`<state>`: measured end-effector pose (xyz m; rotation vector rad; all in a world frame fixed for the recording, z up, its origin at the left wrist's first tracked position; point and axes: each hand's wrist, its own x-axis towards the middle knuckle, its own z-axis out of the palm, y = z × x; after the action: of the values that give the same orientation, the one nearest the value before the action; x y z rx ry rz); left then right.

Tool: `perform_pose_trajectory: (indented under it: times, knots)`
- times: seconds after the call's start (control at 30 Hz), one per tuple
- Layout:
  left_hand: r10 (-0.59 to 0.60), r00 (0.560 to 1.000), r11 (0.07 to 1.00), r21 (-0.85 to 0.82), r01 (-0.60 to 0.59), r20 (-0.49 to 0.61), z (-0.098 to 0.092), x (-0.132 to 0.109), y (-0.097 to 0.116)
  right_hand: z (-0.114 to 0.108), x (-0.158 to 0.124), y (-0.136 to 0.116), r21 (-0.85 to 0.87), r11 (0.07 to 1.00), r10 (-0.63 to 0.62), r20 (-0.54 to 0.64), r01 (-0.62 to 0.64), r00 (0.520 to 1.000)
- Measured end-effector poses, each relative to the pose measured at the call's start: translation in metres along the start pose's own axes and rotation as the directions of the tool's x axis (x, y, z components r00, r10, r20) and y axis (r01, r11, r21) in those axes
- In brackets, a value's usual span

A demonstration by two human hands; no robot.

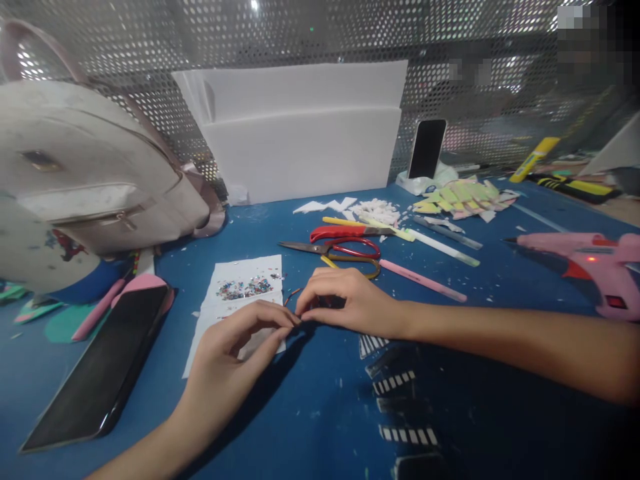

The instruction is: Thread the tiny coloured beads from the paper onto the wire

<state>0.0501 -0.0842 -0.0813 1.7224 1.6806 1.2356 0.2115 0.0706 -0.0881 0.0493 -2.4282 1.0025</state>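
Observation:
My left hand (240, 347) reaches over the lower right part of a white paper sheet (204, 340), its thumb and fingertips pinched together. From the right, my right hand (350, 300) meets it with its own fingertips closed. Between the two pinches there seems to be something tiny and dark, too small to name. On the sheet lies a scatter of shiny multicoloured sequins (245, 288). A thin reddish-brown strip (291, 297) rests just behind the fingertips. Scissors (345, 249) with red and yellowish handles lie behind my right hand, beside a red-handled cutter (340, 232).
A black phone (100, 367) and a backpack (110, 167) occupy the left. Black-and-white striped pieces (395, 382) lie front centre. Pens, including a pink one (423, 280), white scraps (377, 211) and yellow-green scraps (460, 198) sit behind. A pink glue gun (585, 257) lies right.

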Motion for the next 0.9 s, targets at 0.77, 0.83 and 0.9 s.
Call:
perform_pose_trajectory:
  times: [0.77,0.83,0.9]
  knots:
    - [0.047,0.999,0.843,0.536,-0.053,0.025,-0.051,0.027,-0.023,0.0,0.0,0.0,-0.045,0.998,0.04,-0.062,-0.042,0.997]
    - [0.057,0.995,0.819,0.567,-0.094,0.083,-0.049,0.027,-0.027,0.0,0.0,0.0,-0.053,0.998,0.044,-0.053,-0.047,0.998]
    - [0.067,0.99,0.798,0.589,-0.129,0.126,-0.046,0.026,-0.03,0.0,0.0,0.0,-0.058,0.997,0.043,-0.046,-0.046,0.998]
